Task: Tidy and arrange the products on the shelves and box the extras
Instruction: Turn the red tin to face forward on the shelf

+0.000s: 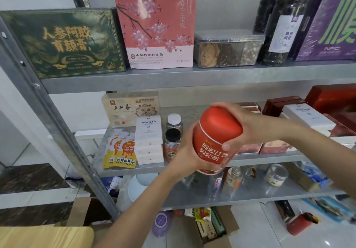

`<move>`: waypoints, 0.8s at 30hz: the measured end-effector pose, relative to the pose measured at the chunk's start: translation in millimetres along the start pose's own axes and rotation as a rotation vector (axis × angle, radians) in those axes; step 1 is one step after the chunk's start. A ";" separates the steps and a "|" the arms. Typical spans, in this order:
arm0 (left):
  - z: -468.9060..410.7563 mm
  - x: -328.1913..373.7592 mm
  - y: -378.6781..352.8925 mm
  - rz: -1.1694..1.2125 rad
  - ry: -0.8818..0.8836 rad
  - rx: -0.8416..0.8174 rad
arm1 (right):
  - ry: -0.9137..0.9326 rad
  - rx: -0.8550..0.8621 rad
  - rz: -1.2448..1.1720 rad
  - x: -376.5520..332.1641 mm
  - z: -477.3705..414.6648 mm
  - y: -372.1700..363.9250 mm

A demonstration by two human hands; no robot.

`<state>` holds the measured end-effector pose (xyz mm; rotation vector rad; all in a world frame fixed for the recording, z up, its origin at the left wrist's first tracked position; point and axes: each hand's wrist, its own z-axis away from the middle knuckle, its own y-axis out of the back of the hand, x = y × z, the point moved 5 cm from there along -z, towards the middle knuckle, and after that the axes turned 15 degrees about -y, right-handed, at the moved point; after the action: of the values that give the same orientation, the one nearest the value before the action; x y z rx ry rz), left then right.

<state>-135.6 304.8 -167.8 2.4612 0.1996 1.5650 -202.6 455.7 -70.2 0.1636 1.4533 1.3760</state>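
I hold a red jar (215, 141) with gold lettering in front of the middle shelf (192, 166), tilted to the right. My left hand (185, 151) grips its lower left side from below. My right hand (244, 126) wraps over its domed red lid, thumb on the front. Behind the jar on that shelf stand two small bottles (173, 132), a stack of white boxes (148, 140), yellow-orange pouches (120, 152) and a beige box (131, 108). Red and white boxes (306, 118) lie to the right.
The top shelf (173, 76) carries a green box (63, 41), a pink bag (156, 22), a clear tub (227, 49), dark jars (283, 24) and a purple box (331, 20). A lower shelf holds small jars (275, 174). An open cardboard box (212, 226) with items sits on the floor.
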 end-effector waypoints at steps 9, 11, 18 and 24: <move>-12.7 -33.3 30.0 -0.644 0.017 -0.148 | 0.066 0.077 0.030 -4.9 -29.1 2.0; -13.3 -48.4 47.9 -0.843 0.021 -0.167 | 0.099 0.078 0.083 -5.5 -41.2 -3.5; -5.2 -89.8 42.5 -1.159 0.099 -0.260 | 0.027 0.016 0.266 -3.5 -94.9 -27.0; -3.4 -93.7 41.6 -1.198 0.055 -0.228 | -0.036 0.010 0.337 11.2 -122.0 -41.8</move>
<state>-178.5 243.4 -237.9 1.5207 1.1535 0.9866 -274.4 373.0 -139.2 0.4541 1.4474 1.6259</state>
